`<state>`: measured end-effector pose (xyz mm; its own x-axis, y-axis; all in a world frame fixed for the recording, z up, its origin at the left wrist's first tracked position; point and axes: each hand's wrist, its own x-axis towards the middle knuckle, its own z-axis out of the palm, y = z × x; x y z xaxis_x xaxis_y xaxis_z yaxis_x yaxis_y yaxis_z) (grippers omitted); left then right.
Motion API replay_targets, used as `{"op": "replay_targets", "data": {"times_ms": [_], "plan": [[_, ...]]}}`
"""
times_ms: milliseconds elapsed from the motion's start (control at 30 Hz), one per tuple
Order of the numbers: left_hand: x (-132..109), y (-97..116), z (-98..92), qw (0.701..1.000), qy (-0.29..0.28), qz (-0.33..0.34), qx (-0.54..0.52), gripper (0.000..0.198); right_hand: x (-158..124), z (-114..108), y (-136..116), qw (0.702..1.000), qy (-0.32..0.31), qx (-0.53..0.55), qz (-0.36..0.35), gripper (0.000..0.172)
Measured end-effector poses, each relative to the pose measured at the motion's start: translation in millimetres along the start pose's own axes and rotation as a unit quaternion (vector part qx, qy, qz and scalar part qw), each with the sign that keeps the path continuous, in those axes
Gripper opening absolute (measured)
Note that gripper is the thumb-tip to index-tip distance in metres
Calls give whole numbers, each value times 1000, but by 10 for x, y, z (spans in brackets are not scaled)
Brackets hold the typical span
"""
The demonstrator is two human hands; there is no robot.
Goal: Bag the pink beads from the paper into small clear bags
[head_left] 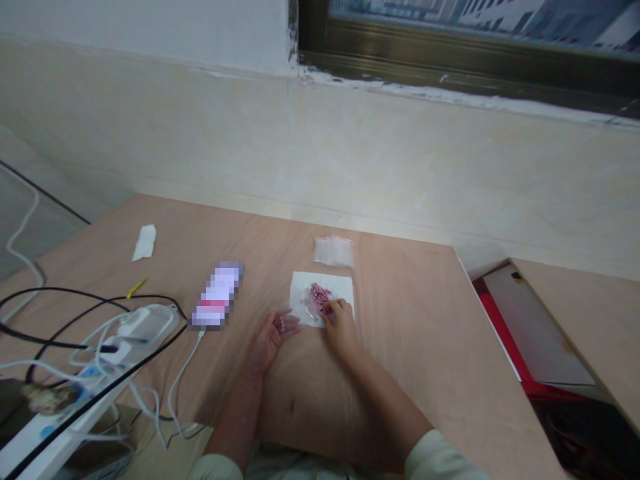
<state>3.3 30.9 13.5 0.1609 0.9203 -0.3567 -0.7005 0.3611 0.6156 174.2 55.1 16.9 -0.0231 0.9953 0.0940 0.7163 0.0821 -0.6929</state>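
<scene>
A few pink beads [281,325] are held in the loosely curled grip of the left hand [269,340], partly hidden by its fingers. The right hand [342,328] is narrowed at a clear bag [316,301] on white paper [340,288] on the worktop [400,320]; whether anything is pinched cannot be made out.

Plywood table [410,320]: paper sheet [340,287], plastic bag [333,251], perhaps phone [217,295].
</scene>
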Motion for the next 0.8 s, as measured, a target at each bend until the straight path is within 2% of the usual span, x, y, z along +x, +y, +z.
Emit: {"op": "replay_targets", "data": {"times_ms": [367, 567, 667, 800], "plan": [[-1, -13, 5, 1000, 11, -3, 7, 28, -18, -21, -21, 1000, 7, 4, -10, 14], [8, -33, -26, 1000, -21, 8, 11, 24, 95, -196, -102, 994, 39, 101, 3, 10], [1, -34, -15, 1000, -18, 7, 16, 22, 143, -291, -219, 990, 15, 142, -19, 8], [-19, -30, 22, 1000, -4, 12, 20, 19, 147, -304, -313, 991, -28, 132, -14, 6]]}}
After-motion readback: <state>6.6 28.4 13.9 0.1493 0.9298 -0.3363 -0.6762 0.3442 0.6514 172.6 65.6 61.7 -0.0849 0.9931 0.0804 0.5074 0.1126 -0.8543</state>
